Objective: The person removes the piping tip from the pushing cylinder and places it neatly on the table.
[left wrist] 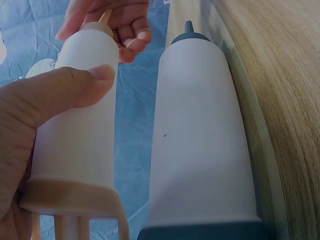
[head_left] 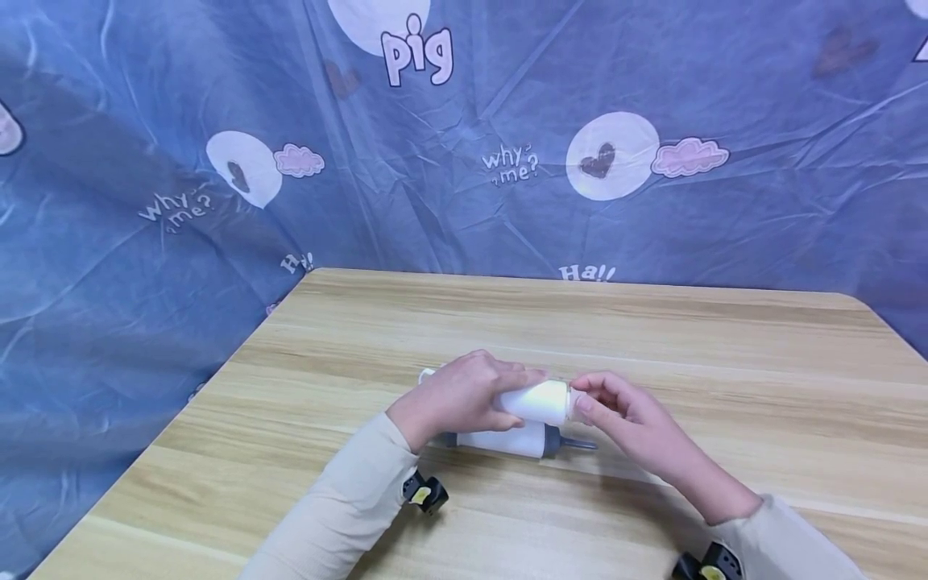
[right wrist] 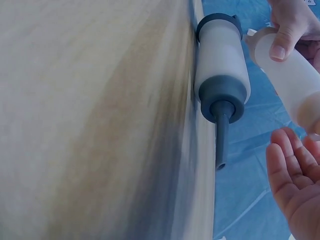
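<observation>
My left hand [head_left: 464, 395] grips a white squeeze bottle [head_left: 536, 401] around its body, tilted above the table. The left wrist view shows its beige slotted base [left wrist: 70, 200] and the beige nozzle [left wrist: 105, 16] at the far end. At that nozzle end is my right hand [head_left: 627, 419], thumb and fingers spread about the cap [left wrist: 95, 27]. The fingers look loosely bent in the right wrist view, with a gap to the bottle; whether the thumb touches the cap is unclear. A second white squeeze bottle [head_left: 500, 439], with dark grey ends and a long spout [right wrist: 222, 142], lies just below.
The wood-grain table [head_left: 725, 362] spreads under both hands. Behind it hangs a blue printed cloth [head_left: 464, 201], which also covers the left side. Black wrist cameras are strapped on both beige sleeves [head_left: 355, 491].
</observation>
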The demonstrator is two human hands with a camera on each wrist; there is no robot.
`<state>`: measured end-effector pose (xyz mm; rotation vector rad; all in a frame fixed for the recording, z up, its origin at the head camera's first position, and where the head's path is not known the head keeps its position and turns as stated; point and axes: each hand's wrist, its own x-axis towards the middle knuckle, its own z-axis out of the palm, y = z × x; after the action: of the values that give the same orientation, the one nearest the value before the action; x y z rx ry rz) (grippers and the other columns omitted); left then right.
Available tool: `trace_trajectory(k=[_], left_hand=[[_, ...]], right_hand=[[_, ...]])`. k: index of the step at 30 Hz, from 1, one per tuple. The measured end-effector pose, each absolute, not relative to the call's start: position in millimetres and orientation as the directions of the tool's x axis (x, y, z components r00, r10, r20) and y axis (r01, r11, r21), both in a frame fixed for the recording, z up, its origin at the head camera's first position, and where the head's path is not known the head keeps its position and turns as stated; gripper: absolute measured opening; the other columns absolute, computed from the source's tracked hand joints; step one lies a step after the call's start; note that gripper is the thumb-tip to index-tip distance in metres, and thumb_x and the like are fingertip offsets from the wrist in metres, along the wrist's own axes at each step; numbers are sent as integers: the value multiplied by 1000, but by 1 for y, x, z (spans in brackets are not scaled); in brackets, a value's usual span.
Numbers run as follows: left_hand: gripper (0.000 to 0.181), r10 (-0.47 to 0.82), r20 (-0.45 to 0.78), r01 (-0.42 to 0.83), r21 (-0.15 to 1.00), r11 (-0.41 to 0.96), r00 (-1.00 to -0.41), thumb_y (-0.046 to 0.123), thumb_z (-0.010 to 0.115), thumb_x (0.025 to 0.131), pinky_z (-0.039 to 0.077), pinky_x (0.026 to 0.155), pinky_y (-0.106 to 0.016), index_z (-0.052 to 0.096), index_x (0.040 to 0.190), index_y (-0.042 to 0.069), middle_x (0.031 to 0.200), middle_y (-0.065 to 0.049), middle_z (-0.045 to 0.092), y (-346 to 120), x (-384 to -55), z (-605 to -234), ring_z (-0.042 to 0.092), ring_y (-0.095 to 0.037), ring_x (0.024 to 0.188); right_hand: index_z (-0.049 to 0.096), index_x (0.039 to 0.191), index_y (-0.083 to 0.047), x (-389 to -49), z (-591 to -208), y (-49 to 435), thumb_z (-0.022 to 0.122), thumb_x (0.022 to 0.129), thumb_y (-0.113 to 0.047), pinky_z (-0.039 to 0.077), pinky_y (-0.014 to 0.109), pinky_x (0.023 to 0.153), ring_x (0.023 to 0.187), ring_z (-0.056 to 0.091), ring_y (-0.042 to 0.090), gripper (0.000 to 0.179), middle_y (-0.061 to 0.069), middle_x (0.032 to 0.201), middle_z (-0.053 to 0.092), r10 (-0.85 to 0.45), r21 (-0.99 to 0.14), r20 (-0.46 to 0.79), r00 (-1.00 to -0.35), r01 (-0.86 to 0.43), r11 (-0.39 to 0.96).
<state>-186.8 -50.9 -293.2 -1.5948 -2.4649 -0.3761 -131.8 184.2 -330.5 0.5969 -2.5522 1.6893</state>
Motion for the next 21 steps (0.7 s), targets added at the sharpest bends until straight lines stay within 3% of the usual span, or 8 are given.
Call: trace_trajectory(k=[10,21], left_hand=[[57,864,264,902,95,420,-430,30,75,76,49,89,-25,58,127,12,122,-1,62,-51,-186,-293,65,-17,97],[58,862,244,896,89,435,-443,32,75,76,49,90,-26,57,128,12,122,0,62,-50,-186,-292,65,-17,99]], right_hand=[[54,114,14,-133,-331,184,46,97,-11,55,28,66,75,64,9,31,17,88,66,-362,-891,206,-909,-327,316],[56,115,5,-132,-330,186,57,92,-15,54,24,72,84,64,7,31,15,99,66,-321,-892,172,-931,-286,351]])
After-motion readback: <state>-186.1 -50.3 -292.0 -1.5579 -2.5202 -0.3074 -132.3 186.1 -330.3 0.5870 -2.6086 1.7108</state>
